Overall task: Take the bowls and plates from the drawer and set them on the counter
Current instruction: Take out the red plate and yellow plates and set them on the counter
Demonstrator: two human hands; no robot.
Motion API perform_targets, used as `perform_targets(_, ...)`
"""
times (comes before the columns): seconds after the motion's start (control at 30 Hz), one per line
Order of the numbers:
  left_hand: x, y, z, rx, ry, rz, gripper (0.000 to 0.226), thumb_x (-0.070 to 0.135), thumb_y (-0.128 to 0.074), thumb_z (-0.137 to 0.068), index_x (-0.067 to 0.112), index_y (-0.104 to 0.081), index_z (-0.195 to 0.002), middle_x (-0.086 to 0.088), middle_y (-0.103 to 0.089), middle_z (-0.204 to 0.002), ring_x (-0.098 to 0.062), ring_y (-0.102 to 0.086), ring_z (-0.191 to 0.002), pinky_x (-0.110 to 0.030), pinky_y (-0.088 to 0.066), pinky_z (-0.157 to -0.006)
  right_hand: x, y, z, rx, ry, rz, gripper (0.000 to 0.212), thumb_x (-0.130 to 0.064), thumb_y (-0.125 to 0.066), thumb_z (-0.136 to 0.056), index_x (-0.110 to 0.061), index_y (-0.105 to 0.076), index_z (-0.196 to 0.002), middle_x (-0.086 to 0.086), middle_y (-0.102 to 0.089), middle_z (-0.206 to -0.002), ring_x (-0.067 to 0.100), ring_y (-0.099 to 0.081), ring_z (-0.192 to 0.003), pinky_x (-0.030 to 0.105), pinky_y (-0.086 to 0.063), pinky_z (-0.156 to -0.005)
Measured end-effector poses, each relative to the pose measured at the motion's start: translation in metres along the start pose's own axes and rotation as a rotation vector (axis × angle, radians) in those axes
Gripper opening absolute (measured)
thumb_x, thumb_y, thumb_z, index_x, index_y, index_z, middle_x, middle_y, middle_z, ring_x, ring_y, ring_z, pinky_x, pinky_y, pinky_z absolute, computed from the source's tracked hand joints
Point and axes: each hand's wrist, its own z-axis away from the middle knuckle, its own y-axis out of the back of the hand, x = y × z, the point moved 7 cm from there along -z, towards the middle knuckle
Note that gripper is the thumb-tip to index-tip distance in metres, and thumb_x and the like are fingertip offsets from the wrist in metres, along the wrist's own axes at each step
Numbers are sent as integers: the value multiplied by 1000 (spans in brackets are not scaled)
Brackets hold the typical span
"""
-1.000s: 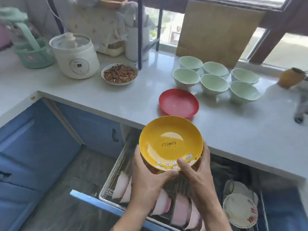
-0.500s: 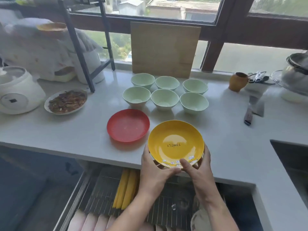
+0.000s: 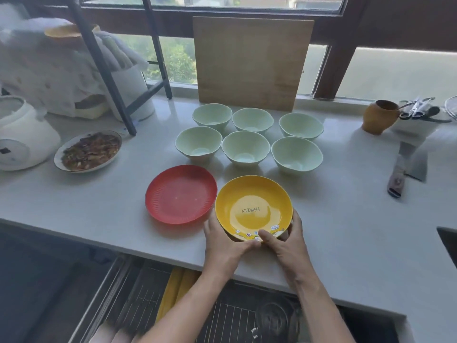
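Observation:
A yellow plate (image 3: 253, 206) with the word FAMILY on it is over the grey counter (image 3: 346, 231), just right of a red plate (image 3: 180, 194). My left hand (image 3: 222, 243) and my right hand (image 3: 284, 241) both grip its near rim. I cannot tell whether it rests on the counter. Several pale green bowls (image 3: 244, 147) stand in two rows behind the plates. Below the counter edge, the open drawer's wire rack (image 3: 222, 315) holds upright yellow plates (image 3: 173, 290).
A wooden cutting board (image 3: 249, 63) leans on the window. At left are a dish of food (image 3: 90, 151), a white cooker (image 3: 22, 137) and a black rack leg (image 3: 103, 70). A brown jar (image 3: 377, 116), scissors and a cleaver (image 3: 405, 167) lie at right.
The yellow plate has moved forward from above the drawer onto the counter area beside the red plate, both hands still on it. The view has swung up and right.

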Motion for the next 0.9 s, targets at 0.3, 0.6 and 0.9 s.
perform_targets(0.3,-4,0,-5,-21,12,-27,131,21,-104,-51,30,-30,-158,5,-38,-144,-9,-39,-131,-21,-32,-106,7,3,-11,10,-23,76,102,-9,-95,-70,-38,-40,-150,-6,-65,-136,15,-66,-123,40,-61,-97)
perform_targets(0.6,4,5,-9,-24,60,-108,131,27,-102,-57,26,-23,-161,-1,-41,-149,-18,-41,-139,-27,-38,-111,1,-1,-18,55,-33,290,99,-35,-98,-62,-38,-45,-146,3,-57,-135,22,-63,-119,33,-61,-72)
perform_targets(0.9,-15,69,80,17,137,22,64,37,-86,-82,31,-54,-136,8,-53,-124,-8,-62,-104,-17,-54,-88,-43,-30,69,275,77,589,59,-54,-77,-84,-28,-58,-132,0,-63,-121,13,-64,-97,45,-55,-89)
